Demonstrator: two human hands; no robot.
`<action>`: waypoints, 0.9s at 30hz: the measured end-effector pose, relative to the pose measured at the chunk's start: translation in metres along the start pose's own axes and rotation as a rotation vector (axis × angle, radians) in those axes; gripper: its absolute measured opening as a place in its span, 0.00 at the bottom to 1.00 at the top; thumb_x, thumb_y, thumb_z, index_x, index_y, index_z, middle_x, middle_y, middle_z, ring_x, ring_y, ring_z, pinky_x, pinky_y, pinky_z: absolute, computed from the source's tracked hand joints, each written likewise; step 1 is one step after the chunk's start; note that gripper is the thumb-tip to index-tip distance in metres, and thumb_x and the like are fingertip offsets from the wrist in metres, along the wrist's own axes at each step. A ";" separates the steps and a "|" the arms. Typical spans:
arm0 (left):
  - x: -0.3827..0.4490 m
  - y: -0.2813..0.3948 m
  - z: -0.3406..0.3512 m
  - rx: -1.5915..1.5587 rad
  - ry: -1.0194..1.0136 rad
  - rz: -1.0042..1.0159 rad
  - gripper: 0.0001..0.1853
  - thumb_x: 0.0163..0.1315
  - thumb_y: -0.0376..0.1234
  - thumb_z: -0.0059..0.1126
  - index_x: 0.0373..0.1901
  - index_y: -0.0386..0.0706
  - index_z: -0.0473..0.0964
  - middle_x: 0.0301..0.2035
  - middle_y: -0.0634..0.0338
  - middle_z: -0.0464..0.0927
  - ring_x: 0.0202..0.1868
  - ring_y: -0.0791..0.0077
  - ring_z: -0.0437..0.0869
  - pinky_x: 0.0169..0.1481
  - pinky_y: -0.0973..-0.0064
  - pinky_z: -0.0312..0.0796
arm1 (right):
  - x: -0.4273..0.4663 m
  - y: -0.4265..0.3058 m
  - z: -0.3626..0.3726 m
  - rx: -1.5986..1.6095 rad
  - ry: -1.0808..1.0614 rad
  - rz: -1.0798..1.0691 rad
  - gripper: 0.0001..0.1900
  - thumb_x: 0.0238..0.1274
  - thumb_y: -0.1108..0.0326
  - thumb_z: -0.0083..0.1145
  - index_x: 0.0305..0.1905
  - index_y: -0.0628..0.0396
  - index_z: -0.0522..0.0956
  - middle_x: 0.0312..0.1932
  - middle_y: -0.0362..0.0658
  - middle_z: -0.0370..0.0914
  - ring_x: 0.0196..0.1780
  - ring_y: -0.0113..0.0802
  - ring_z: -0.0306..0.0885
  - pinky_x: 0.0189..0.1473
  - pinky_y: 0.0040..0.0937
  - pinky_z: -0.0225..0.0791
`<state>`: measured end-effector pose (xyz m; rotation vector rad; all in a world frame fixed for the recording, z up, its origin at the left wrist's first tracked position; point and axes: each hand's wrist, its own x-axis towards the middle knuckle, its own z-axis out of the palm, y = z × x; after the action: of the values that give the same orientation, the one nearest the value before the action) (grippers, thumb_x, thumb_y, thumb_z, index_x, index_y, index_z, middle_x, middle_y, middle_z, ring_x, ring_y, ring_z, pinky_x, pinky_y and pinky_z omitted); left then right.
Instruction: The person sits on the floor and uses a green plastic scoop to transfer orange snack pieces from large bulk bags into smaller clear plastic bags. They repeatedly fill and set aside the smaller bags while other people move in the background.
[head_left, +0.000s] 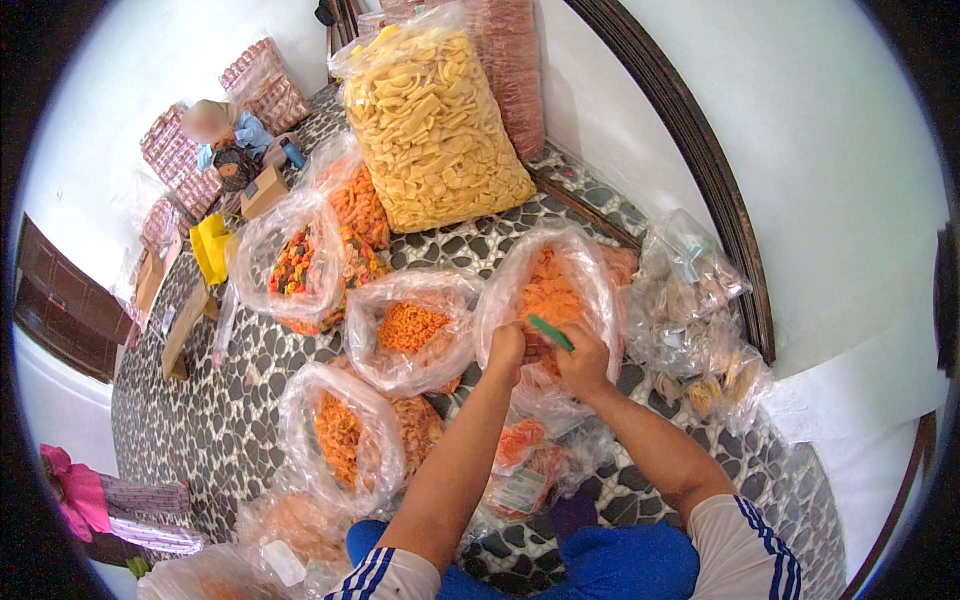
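An open clear plastic bag (491, 300) of orange snack crackers (551, 289) stands on the floor before me. Over its near part is my right hand (583, 358), closed on a green handle-like object (551, 333) whose far end reaches left. Close by on the left, my left hand (508, 349) has its fingers curled at the bag's opening; what they hold, if anything, is hidden. Left of this bag sits an open bag (360, 311) of small orange snack pieces (412, 327). Below it is another open bag (292, 405) with orange curled chips (337, 435).
A tall bag of yellow chips (442, 135) stands beyond, beside a bag of multicoloured snacks (296, 262). Clear bags of packets (686, 300) lie right, near the wall. A small wooden bench (184, 330) is at left. One person (251, 131) sits far back; another (82, 491) is lower left.
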<state>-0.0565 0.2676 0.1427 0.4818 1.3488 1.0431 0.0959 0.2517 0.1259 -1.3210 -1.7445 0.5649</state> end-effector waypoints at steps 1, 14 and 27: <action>0.002 0.000 -0.001 -0.006 -0.011 -0.030 0.19 0.72 0.40 0.43 0.38 0.36 0.80 0.27 0.54 0.81 0.28 0.63 0.85 0.34 0.67 0.78 | 0.003 0.005 0.001 -0.018 0.001 0.074 0.14 0.55 0.61 0.70 0.43 0.56 0.82 0.40 0.51 0.80 0.44 0.52 0.81 0.42 0.47 0.73; 0.005 0.003 -0.005 0.144 0.007 -0.031 0.16 0.67 0.34 0.46 0.34 0.34 0.83 0.24 0.53 0.81 0.20 0.65 0.79 0.28 0.65 0.77 | 0.021 0.017 -0.007 0.118 -0.051 -0.129 0.13 0.57 0.65 0.69 0.45 0.57 0.81 0.38 0.51 0.79 0.43 0.50 0.81 0.41 0.43 0.70; 0.031 -0.030 -0.013 0.377 0.091 0.440 0.20 0.67 0.39 0.64 0.52 0.32 0.82 0.39 0.47 0.86 0.42 0.60 0.87 0.52 0.67 0.77 | 0.038 0.022 -0.003 0.127 -0.005 0.280 0.14 0.64 0.62 0.66 0.42 0.65 0.81 0.31 0.56 0.82 0.35 0.51 0.82 0.40 0.46 0.71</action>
<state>-0.0627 0.2745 0.0991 1.0591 1.5685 1.1757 0.1080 0.2941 0.1241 -1.4828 -1.5101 0.8222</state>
